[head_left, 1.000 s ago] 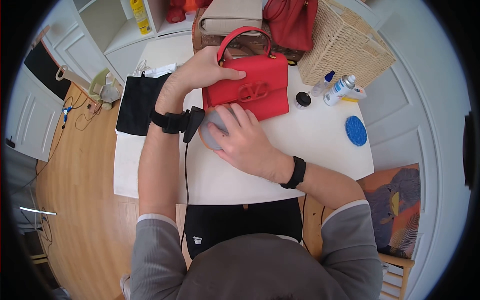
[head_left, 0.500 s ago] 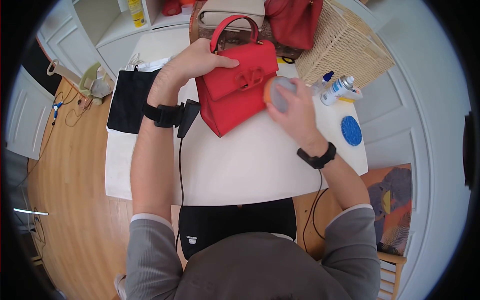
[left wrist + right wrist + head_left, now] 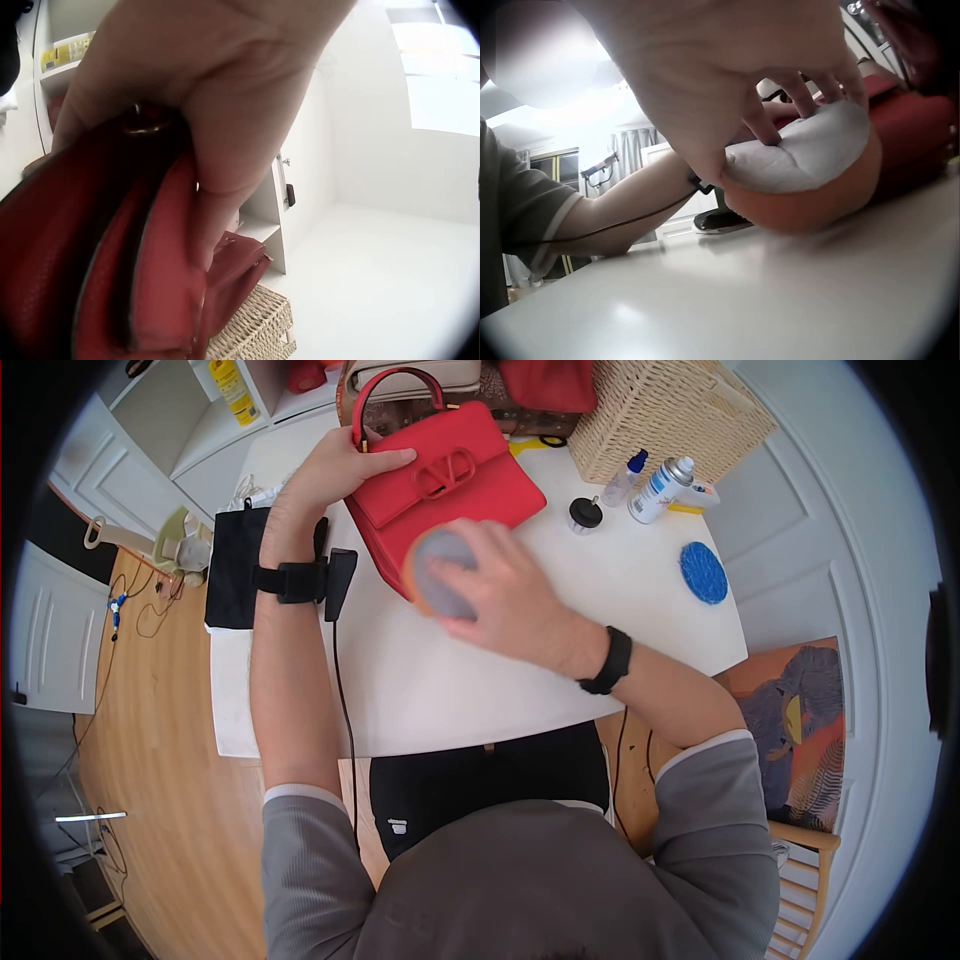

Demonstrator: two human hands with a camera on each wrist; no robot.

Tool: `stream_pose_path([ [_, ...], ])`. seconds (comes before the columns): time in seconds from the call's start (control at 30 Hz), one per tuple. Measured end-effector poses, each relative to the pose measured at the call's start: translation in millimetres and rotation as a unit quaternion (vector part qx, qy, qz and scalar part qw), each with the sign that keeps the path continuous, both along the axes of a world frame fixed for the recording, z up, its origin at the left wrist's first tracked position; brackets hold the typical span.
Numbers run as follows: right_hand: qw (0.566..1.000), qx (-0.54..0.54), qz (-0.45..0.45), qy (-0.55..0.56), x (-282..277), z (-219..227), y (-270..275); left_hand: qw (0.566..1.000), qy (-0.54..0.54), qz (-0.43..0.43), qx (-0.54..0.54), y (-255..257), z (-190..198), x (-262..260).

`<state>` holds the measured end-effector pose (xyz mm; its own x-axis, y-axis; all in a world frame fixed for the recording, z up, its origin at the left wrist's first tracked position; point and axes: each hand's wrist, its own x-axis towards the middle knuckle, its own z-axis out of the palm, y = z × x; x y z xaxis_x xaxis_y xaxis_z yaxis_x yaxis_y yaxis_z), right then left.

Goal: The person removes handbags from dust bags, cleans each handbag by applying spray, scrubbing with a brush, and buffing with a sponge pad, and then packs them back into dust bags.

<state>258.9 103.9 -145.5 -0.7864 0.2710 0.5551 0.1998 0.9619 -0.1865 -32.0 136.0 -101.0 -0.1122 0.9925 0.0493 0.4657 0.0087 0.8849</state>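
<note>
A: L to R, quick: what could go wrong?

B: L hand (image 3: 335,465) grips the red handbag (image 3: 440,510) up top, thumb on the flap (image 3: 485,445). Bag's on the tabletop (image 3: 450,705), L of centre. If that hold slackens, a push from the R prob. tips or skids it.

A: And R hand (image 3: 515,600)?

B: Holding the grey/orange pad (image 3: 810,169), fingers on the grey face. Pad's at the bag's lower front; can't tell if touching. Pressing too hard, or grit under the pad, could scuff the finish. Farther R, a wide swing might knock over the black-lidded jar (image 3: 585,516) or spray can (image 3: 655,495).

A: Views, same order?

B: L wrist cam sees the bag approx. end-on: layered edges w/ dark gaps between, which head cam doesn't get. Head cam has the front emblem (image 3: 445,475); L wrist doesn't. R wrist cam shows the pad's thick orange side just over the tabletop; head cam only gives a blurred disc w/ a thin orange rim.
</note>
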Motion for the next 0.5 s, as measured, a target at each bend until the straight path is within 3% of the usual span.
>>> stream_pose_path([
  [0.03,1.0,0.001,0.002,-0.001,7.1,0.1,10.1,1.0,0.008,0.018,0.014,1.1,-4.1,-3.5],
  [0.1,0.991,0.027,-0.124,-0.038,21.6,-2.1,34.3,1.0,0.005,0.027,0.016,-1.5,-5.1,-5.1],
  [0.13,0.991,0.029,-0.122,-0.039,27.8,-5.3,48.1,0.999,0.004,0.031,0.017,-2.4,-5.3,-5.7],
  [0.2,0.97,0.005,-0.241,-0.033,36.4,-11.4,68.1,0.998,0.014,0.051,0.017,-1.9,-8.3,-7.3],
  [0.3,0.964,-0.041,-0.262,-0.025,29.0,-9.7,65.6,0.997,0.037,0.069,0.021,-0.7,-10.2,-8.1],
  [0.43,0.97,-0.008,-0.241,-0.004,2.5,-14.8,36.7,0.996,0.045,0.07,0.028,-1.5,-7.9,-5.6],
  [0.5,0.985,-0.003,-0.174,-0.003,-8.6,-10.4,12.7,0.996,0.043,0.067,0.031,-0.3,-9.0,-6.5],
])
